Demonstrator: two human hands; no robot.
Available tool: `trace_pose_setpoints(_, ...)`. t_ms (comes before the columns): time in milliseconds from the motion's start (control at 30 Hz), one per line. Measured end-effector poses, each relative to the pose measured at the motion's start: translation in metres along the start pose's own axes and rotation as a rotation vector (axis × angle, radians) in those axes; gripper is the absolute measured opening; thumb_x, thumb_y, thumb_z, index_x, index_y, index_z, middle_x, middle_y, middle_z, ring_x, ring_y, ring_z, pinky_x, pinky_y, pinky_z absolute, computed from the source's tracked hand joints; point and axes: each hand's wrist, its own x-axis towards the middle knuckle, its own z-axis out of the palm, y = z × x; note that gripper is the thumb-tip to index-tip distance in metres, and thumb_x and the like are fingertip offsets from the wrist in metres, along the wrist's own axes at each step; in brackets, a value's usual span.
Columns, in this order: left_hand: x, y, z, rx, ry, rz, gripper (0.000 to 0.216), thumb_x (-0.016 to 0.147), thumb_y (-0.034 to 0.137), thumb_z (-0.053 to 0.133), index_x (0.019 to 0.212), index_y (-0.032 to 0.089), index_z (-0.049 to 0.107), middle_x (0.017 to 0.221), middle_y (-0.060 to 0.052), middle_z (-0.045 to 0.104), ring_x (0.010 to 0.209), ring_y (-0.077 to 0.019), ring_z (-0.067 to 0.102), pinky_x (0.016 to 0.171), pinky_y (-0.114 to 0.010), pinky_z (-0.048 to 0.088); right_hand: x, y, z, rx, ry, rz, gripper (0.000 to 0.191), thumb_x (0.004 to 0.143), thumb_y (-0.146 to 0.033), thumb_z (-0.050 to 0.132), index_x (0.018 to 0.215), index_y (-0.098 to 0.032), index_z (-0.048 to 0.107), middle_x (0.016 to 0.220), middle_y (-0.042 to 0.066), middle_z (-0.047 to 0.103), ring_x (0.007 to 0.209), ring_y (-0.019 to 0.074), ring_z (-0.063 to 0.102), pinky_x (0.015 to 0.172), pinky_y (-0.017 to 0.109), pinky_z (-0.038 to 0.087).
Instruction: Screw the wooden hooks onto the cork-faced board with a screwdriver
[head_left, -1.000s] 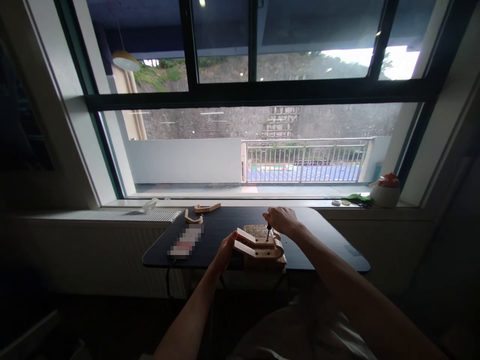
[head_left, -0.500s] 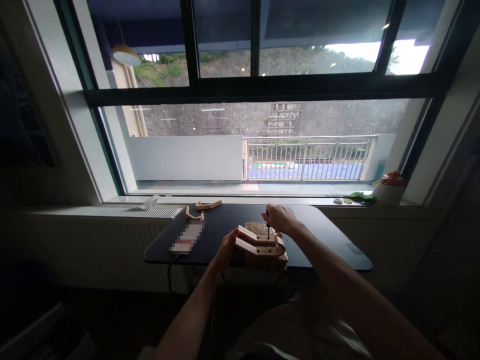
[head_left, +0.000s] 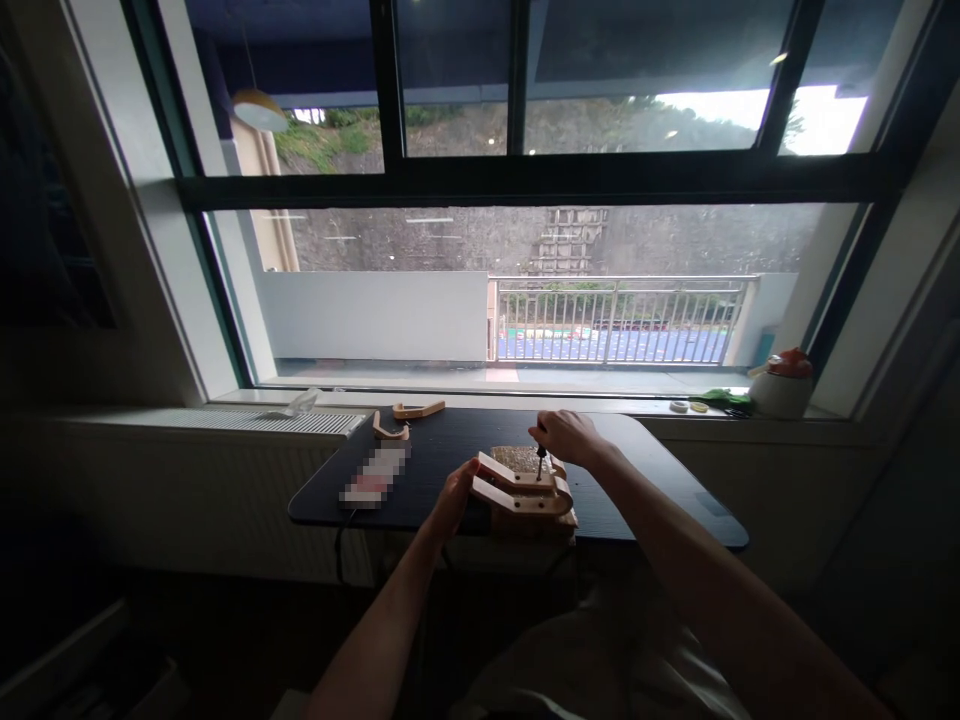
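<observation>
A pale wooden frame (head_left: 534, 492) with a rounded right end and two bent arms rests on a brown block-like support (head_left: 517, 520) near the table's front edge. Dark holes show along its two arms. My left hand (head_left: 454, 495) is closed on the frame's left end. Above the far arm, my right hand (head_left: 566, 437) is wrapped round the handle of a screwdriver (head_left: 540, 462). The screwdriver stands nearly upright, its tip at a hole in the far arm. My fingers cover most of the handle.
Two bent wooden pieces (head_left: 418, 409) (head_left: 390, 430) lie at the table's (head_left: 637, 470) back left. A blurred-out flat item (head_left: 375, 478) lies nearer, with a cable below. A radiator (head_left: 225, 420) stands left. On the windowsill sit a white pot (head_left: 780, 390) and small rings (head_left: 679, 407).
The view has shifted slightly. My right hand's grip on the screwdriver has turned a little, with the tip still at the same hole. The left hand keeps its hold.
</observation>
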Motion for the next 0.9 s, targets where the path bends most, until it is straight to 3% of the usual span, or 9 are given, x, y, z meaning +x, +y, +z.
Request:
trace_pose_setpoints(200, -0.002, 0.003, 0.002, -0.01, 0.007, -0.013, 0.053, 0.082, 0.06, 0.044, 0.086, 0.012, 0.066, 0.083, -0.008, 0.066, 0.076, -0.0203, 0.058, 0.076, -0.031, 0.043, 0.0, -0.002, -0.008, -0.017, -0.014, 0.04, 0.044, 0.088, -0.044, 0.033, 0.089, -0.015, 0.067, 0.088, 0.014, 0.068, 0.078, 0.0231, 0.064, 0.06, 0.028, 0.04)
trace_pose_setpoints(433, 0.0, 0.001, 0.003, -0.019, 0.007, 0.005, 0.05, 0.084, 0.057, 0.043, 0.083, 0.013, 0.067, 0.082, -0.007, 0.067, 0.077, -0.0199, 0.058, 0.077, -0.03, 0.043, 0.0, 0.004, -0.019, 0.004, -0.066, -0.084, 0.028, 0.084, -0.036, 0.044, 0.098, -0.024, 0.065, 0.095, 0.006, 0.069, 0.082, 0.0179, 0.062, 0.063, 0.025, 0.039)
trace_pose_setpoints(633, -0.002, 0.003, 0.003, -0.008, 0.003, 0.007, 0.05, 0.084, 0.057, 0.042, 0.083, 0.013, 0.067, 0.084, -0.009, 0.068, 0.076, -0.02, 0.06, 0.074, -0.029, 0.043, 0.002, 0.004, -0.005, -0.009, -0.072, 0.035, 0.041, 0.09, -0.042, 0.034, 0.099, -0.015, 0.064, 0.095, 0.014, 0.067, 0.084, 0.0223, 0.062, 0.065, 0.028, 0.041)
trace_pose_setpoints(800, -0.003, 0.009, 0.005, -0.001, 0.016, -0.002, 0.053, 0.082, 0.06, 0.043, 0.081, 0.013, 0.067, 0.082, -0.008, 0.068, 0.076, -0.0202, 0.06, 0.075, -0.03, 0.043, -0.004, 0.007, -0.011, -0.034, -0.057, 0.085, 0.049, 0.091, -0.046, 0.028, 0.089, -0.014, 0.066, 0.087, 0.014, 0.068, 0.078, 0.0228, 0.064, 0.061, 0.029, 0.041)
trace_pose_setpoints(900, -0.003, 0.009, 0.006, -0.01, 0.026, -0.018, 0.052, 0.081, 0.06, 0.044, 0.083, 0.014, 0.067, 0.082, -0.008, 0.067, 0.075, -0.0201, 0.059, 0.073, -0.03, 0.042, -0.005, 0.008, -0.019, -0.025, -0.056, 0.007, 0.037, 0.088, -0.044, 0.038, 0.094, -0.019, 0.065, 0.089, 0.009, 0.069, 0.076, 0.0197, 0.063, 0.06, 0.026, 0.04)
